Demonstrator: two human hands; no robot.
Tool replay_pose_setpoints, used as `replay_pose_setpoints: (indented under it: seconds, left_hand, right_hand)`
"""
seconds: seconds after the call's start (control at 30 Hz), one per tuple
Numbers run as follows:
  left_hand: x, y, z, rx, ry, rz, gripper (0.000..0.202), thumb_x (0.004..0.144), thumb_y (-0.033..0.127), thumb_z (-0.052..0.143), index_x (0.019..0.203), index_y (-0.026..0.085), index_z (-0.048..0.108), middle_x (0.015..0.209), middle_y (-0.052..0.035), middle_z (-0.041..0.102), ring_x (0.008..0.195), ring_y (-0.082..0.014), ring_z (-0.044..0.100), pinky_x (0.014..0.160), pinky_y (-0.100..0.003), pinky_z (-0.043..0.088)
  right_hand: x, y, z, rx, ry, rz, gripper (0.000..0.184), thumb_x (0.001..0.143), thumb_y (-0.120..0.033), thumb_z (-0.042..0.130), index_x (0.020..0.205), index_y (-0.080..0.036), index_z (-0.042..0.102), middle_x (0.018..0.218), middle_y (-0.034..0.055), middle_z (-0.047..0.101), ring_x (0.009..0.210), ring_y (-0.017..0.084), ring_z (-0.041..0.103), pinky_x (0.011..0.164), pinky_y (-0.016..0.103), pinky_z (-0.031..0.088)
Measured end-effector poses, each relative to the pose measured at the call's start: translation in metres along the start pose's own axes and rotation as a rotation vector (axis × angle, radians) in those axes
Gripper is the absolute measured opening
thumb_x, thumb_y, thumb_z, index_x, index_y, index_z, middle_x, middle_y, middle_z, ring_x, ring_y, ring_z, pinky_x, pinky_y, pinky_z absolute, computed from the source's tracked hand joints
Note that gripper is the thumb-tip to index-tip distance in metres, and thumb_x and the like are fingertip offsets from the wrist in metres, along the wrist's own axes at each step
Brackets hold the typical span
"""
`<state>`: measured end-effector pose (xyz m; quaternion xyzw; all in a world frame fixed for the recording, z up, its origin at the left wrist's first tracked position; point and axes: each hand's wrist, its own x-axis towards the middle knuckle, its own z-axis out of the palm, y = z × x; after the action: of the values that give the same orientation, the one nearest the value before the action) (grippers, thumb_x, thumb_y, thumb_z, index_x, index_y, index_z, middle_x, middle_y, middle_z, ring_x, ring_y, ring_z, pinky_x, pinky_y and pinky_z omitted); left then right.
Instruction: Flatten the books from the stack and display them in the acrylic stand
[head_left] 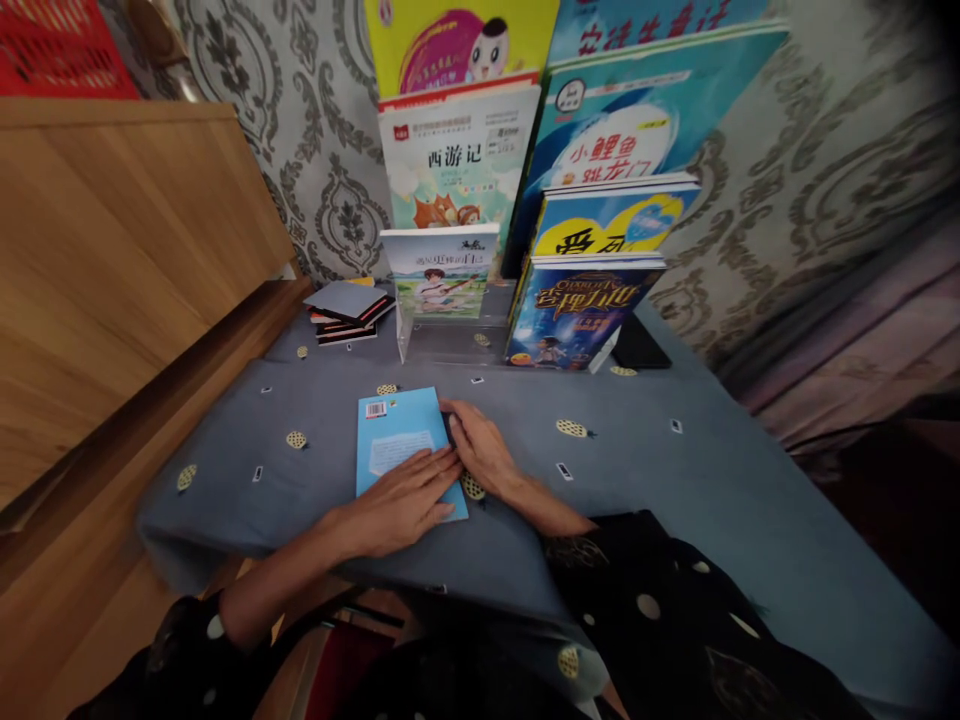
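Note:
A light blue book (397, 412) lies closed on the cloth, back cover up, with a barcode in its upper left corner. My left hand (409, 500) rests flat across its lower right part, fingers stretched toward the right edge. Along that right edge lies my right hand (484, 450), on its side with fingers extended and touching the book's border. The fingertips of my left hand meet my right hand there. Part of the cover is hidden under my left hand.
Behind the book, a clear acrylic stand (450, 345) holds several upright children's books, including a dark blue one (574, 310). A small stack of dark books (349, 308) sits at the back left. A wooden panel (127, 250) borders the cloth-covered table (660, 500) on the left.

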<state>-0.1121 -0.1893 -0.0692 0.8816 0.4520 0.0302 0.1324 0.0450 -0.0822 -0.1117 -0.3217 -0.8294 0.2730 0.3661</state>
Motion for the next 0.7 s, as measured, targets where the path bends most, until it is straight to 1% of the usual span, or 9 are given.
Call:
replay_pose_setpoints:
  seconds: [0.17,0.27,0.33,0.4,0.47,0.53,0.6,0.7]
  left_hand:
    - [0.025,-0.037,0.001,0.027,0.091,-0.06,0.056,0.104,0.041,0.024,0.153,0.014,0.024,0.161,-0.0119,0.022,0.15,-0.0179,0.015,0.123,-0.041,0.018]
    - [0.038,-0.057,0.001,0.054,0.138,-0.099,0.057,0.104,0.043,0.022,0.151,0.011,0.027,0.16,-0.0134,0.024,0.149,-0.0192,0.016,0.122,-0.041,0.018]
    - [0.042,-0.069,0.001,0.07,0.173,-0.132,0.058,0.104,0.043,0.021,0.15,0.009,0.029,0.159,-0.0145,0.027,0.149,-0.0199,0.018,0.122,-0.04,0.018]
    - [0.042,-0.08,-0.001,0.078,0.203,-0.187,0.06,0.104,0.044,0.02,0.149,0.008,0.031,0.158,-0.0153,0.028,0.149,-0.0207,0.019,0.122,-0.04,0.019]
    - [0.037,-0.091,-0.003,0.076,0.213,-0.271,0.062,0.103,0.046,0.02,0.149,0.006,0.033,0.158,-0.0164,0.029,0.148,-0.0218,0.021,0.122,-0.04,0.019]
    - [0.025,-0.102,-0.005,0.06,0.202,-0.359,0.064,0.103,0.048,0.02,0.149,0.006,0.033,0.157,-0.0169,0.029,0.148,-0.0231,0.022,0.121,-0.041,0.02]
    - [0.01,-0.11,-0.007,0.036,0.189,-0.422,0.066,0.102,0.051,0.02,0.151,0.008,0.03,0.158,-0.0155,0.028,0.148,-0.0235,0.021,0.121,-0.042,0.021]
    - [-0.017,-0.114,-0.006,0.016,0.182,-0.452,0.068,0.101,0.055,0.019,0.154,0.012,0.024,0.161,-0.0127,0.02,0.15,-0.0231,0.015,0.121,-0.044,0.019]
  right_hand:
    - [0.0,0.002,0.002,0.007,0.047,0.031,0.041,0.1,-0.03,0.028,0.134,-0.019,0.049,0.126,0.0132,0.063,0.12,0.025,0.058,0.103,0.048,0.047]
    - [-0.001,0.001,0.003,-0.014,0.036,0.008,0.043,0.1,-0.031,0.029,0.138,-0.02,0.046,0.131,0.0135,0.06,0.124,0.025,0.055,0.105,0.049,0.045]
    - [-0.001,-0.001,0.003,-0.042,-0.008,-0.026,0.044,0.1,-0.031,0.03,0.141,-0.02,0.043,0.132,0.0136,0.059,0.125,0.025,0.053,0.106,0.049,0.044]
    - [-0.002,-0.004,0.001,-0.096,-0.098,-0.064,0.047,0.099,-0.031,0.034,0.144,-0.018,0.041,0.135,0.0149,0.057,0.126,0.026,0.052,0.106,0.05,0.043]
    - [-0.003,-0.008,0.0,-0.172,-0.201,-0.102,0.049,0.097,-0.031,0.038,0.144,-0.016,0.041,0.14,0.0171,0.054,0.131,0.029,0.047,0.106,0.052,0.042]
    - [-0.003,-0.01,0.0,-0.242,-0.268,-0.125,0.049,0.097,-0.03,0.04,0.144,-0.014,0.043,0.143,0.0182,0.05,0.136,0.03,0.042,0.107,0.053,0.041]
    - [-0.004,-0.011,-0.001,-0.28,-0.285,-0.127,0.049,0.098,-0.03,0.039,0.144,-0.015,0.043,0.145,0.0174,0.05,0.138,0.029,0.04,0.107,0.052,0.041]
    - [-0.004,-0.01,0.0,-0.299,-0.287,-0.121,0.049,0.098,-0.031,0.039,0.145,-0.016,0.042,0.146,0.0165,0.049,0.138,0.029,0.041,0.107,0.052,0.041]
